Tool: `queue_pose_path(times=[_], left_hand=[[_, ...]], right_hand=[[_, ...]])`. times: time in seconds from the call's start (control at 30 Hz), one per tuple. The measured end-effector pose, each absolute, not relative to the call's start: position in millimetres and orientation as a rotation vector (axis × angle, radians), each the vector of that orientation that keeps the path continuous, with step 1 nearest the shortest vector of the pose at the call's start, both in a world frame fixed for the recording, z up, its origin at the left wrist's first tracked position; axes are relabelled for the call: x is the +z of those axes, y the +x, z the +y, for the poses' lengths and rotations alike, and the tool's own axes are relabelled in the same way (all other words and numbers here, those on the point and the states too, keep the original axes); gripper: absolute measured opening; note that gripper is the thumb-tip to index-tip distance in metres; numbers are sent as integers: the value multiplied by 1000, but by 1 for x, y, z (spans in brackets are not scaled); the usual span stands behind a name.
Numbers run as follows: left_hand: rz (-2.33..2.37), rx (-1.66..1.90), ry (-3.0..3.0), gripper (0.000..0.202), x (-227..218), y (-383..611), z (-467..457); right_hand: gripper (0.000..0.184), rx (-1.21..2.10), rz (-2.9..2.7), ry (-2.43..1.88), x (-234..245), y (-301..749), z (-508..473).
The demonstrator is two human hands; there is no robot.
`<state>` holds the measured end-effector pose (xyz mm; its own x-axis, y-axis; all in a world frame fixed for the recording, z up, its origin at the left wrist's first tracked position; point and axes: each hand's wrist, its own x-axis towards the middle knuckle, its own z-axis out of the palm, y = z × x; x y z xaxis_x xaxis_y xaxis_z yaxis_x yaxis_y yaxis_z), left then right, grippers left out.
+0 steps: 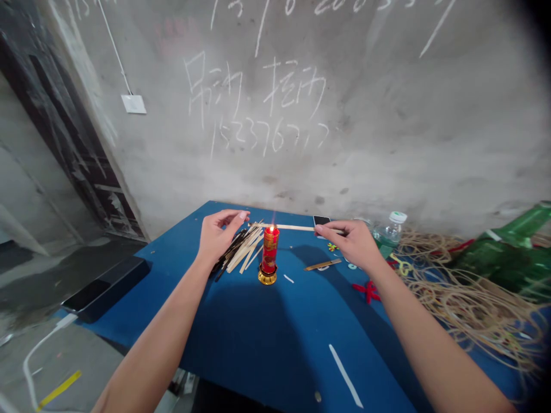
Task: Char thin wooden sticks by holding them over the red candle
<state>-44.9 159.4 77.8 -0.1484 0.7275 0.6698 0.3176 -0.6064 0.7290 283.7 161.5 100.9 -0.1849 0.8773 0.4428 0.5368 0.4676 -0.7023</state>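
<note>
A thin pale wooden stick (297, 227) stretches level between my two hands, its middle right at the flame of a lit red candle (270, 249). The candle stands upright on a gold base. My right hand (350, 241) pinches the stick's right end between thumb and fingers. At the other end, my left hand (219, 232) is closed in a pinch; its fingertips partly hide the contact with the stick. Just behind and below that hand lies a pile of dark and pale sticks (243, 249) on the blue table (253, 338).
A flat brown strip (322, 265), a red pipe-cleaner-like piece (368, 291) and a white strip (345, 376) lie on the table. Right are a clear bottle (390, 234), tangled cord (456, 310) and green bottles (495, 258). A black power bank (103, 289) with cable sits left.
</note>
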Motion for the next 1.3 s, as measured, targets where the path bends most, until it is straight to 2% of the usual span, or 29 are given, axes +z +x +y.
queue_pose_path(times=[0.23, 0.57, 0.77, 1.0, 1.3], left_hand=[[1167, 1763, 1880, 25, 78, -46, 158], [1219, 1851, 1780, 34, 81, -44, 160], [1220, 1856, 1755, 37, 81, -44, 161], [1219, 1871, 1725, 41, 78, -49, 165], [1219, 2080, 1384, 48, 72, -74, 186]], right_hand=[[56, 471, -1871, -1228, 104, 284, 160], [40, 543, -1774, -1121, 110, 300, 164], [37, 581, -1759, -1087, 111, 308, 167], [43, 561, -1777, -1112, 105, 316, 172], [39, 580, -1760, -1134, 97, 323, 179]])
